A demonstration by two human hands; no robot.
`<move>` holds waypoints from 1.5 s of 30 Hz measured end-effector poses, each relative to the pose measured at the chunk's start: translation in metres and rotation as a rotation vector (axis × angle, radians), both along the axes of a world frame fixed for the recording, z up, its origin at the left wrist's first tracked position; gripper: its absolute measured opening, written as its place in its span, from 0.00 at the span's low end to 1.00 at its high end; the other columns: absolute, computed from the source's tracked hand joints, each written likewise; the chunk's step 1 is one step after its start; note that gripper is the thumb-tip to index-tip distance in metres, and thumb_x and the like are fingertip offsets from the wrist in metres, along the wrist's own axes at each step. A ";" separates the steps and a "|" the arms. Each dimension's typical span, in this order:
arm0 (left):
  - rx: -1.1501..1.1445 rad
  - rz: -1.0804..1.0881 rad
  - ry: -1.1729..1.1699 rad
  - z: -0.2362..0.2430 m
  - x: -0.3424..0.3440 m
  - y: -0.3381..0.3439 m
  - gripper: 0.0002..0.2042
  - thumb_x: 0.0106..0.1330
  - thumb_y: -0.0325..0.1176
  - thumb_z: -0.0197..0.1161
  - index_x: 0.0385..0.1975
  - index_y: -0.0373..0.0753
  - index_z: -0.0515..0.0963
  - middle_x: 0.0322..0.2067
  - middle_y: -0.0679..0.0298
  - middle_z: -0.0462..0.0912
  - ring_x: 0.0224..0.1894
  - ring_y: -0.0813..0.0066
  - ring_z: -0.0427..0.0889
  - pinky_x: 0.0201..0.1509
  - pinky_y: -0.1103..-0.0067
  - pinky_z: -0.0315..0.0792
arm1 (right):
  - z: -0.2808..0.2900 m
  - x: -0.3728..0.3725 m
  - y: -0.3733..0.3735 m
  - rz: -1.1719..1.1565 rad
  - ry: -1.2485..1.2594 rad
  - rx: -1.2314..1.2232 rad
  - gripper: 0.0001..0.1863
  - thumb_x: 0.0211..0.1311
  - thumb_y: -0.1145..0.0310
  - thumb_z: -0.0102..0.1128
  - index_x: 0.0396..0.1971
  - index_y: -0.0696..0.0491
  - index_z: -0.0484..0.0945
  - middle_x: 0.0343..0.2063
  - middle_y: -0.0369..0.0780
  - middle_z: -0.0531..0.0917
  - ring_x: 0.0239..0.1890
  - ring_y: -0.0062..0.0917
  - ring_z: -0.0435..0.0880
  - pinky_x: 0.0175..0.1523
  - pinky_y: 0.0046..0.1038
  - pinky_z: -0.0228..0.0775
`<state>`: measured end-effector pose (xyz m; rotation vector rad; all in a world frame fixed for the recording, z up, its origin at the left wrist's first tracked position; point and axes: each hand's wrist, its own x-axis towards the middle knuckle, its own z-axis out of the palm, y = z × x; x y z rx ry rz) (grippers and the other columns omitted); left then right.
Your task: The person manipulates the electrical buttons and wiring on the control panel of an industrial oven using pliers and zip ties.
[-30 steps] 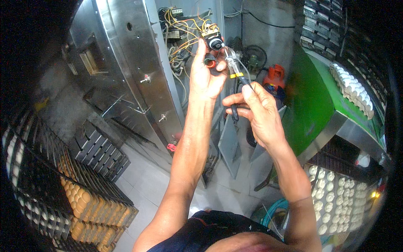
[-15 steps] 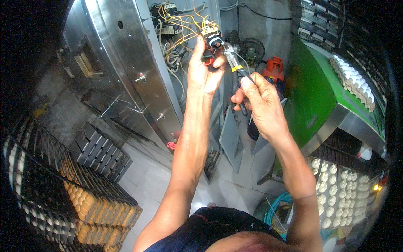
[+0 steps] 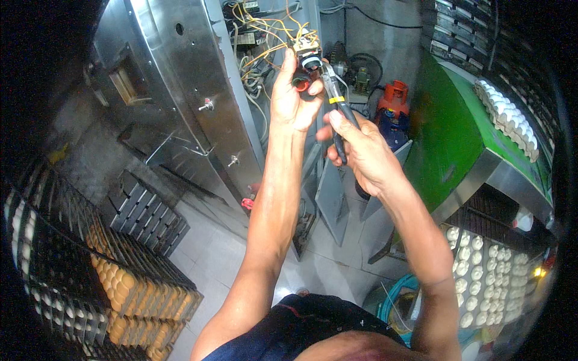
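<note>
In the upper middle of the frame, the left hand (image 3: 295, 108) grasps a small black-and-white switch (image 3: 309, 58), thumb along its left side. A black cap with a red rim (image 3: 301, 86) sits just below, among the same fingers; whether it is joined to the switch I cannot tell. To the right, the right hand (image 3: 367, 150) is closed around the dark handles of the pliers (image 3: 336, 99), thumb pressed along the top. The nose of the pliers points up and left, right beside the switch; the frame does not show clearly whether the jaws bite on anything.

Done well, this probably calls for the left hand to act as the vice: a firm grip on the switch body, fingertips out of the jaws' path. The right hand should squeeze gently and turn in small amounts, since a hard twist could crack plastic. The yellow wires (image 3: 265, 55) run from the switch toward the upper left, so slack matters; pulling downward may loosen their ends. Because of the loose wiring behind, it seems wise to be sure that the power is off and to hold the pliers by their covered handles only.
</note>
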<state>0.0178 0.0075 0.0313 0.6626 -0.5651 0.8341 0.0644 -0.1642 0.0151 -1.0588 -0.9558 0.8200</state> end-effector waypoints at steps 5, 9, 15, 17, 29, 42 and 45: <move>0.006 0.020 0.001 -0.002 -0.001 0.004 0.20 0.74 0.46 0.53 0.55 0.36 0.72 0.45 0.54 0.80 0.38 0.72 0.77 0.22 0.86 0.69 | -0.003 0.002 0.009 0.152 0.129 -0.077 0.20 0.69 0.47 0.55 0.31 0.51 0.74 0.20 0.29 0.71 0.17 0.12 0.65 0.21 0.18 0.57; 0.017 0.040 0.004 -0.001 -0.006 0.004 0.21 0.74 0.46 0.52 0.56 0.36 0.72 0.44 0.55 0.81 0.37 0.73 0.77 0.22 0.86 0.67 | 0.001 -0.004 0.009 0.163 0.144 -0.109 0.20 0.69 0.46 0.55 0.29 0.49 0.72 0.18 0.27 0.68 0.16 0.11 0.61 0.20 0.18 0.54; 0.013 0.089 0.035 0.000 -0.010 -0.001 0.22 0.75 0.46 0.51 0.59 0.35 0.70 0.42 0.56 0.80 0.36 0.73 0.76 0.20 0.87 0.66 | -0.017 -0.004 0.015 0.218 0.141 -0.135 0.20 0.69 0.46 0.55 0.31 0.48 0.71 0.18 0.27 0.66 0.16 0.11 0.58 0.21 0.18 0.52; -0.054 0.061 0.024 0.000 -0.006 -0.002 0.18 0.73 0.45 0.55 0.51 0.35 0.73 0.37 0.58 0.80 0.33 0.73 0.76 0.19 0.87 0.64 | -0.022 0.003 0.009 0.323 0.230 -0.172 0.19 0.69 0.47 0.55 0.31 0.48 0.71 0.18 0.28 0.66 0.16 0.12 0.57 0.22 0.18 0.51; -0.021 0.344 0.119 -0.002 -0.047 -0.003 0.14 0.71 0.37 0.59 0.47 0.32 0.73 0.36 0.53 0.81 0.36 0.65 0.81 0.21 0.85 0.67 | 0.043 0.207 -0.140 -0.928 -1.568 -0.137 0.30 0.67 0.44 0.52 0.49 0.58 0.78 0.42 0.54 0.83 0.48 0.48 0.81 0.54 0.42 0.72; -0.282 0.283 0.154 0.007 -0.023 -0.057 0.15 0.71 0.40 0.58 0.43 0.32 0.73 0.33 0.54 0.78 0.32 0.68 0.77 0.19 0.85 0.64 | 0.015 0.395 -0.249 -1.020 -1.808 -0.422 0.24 0.65 0.56 0.61 0.49 0.62 0.78 0.46 0.53 0.83 0.47 0.44 0.83 0.56 0.37 0.71; -0.284 0.271 0.144 0.015 -0.031 -0.053 0.15 0.71 0.40 0.57 0.43 0.31 0.73 0.34 0.54 0.77 0.32 0.69 0.75 0.19 0.85 0.64 | 0.036 0.306 -0.159 -0.786 -1.119 -0.021 0.21 0.65 0.61 0.63 0.51 0.60 0.77 0.46 0.47 0.84 0.49 0.34 0.83 0.57 0.31 0.71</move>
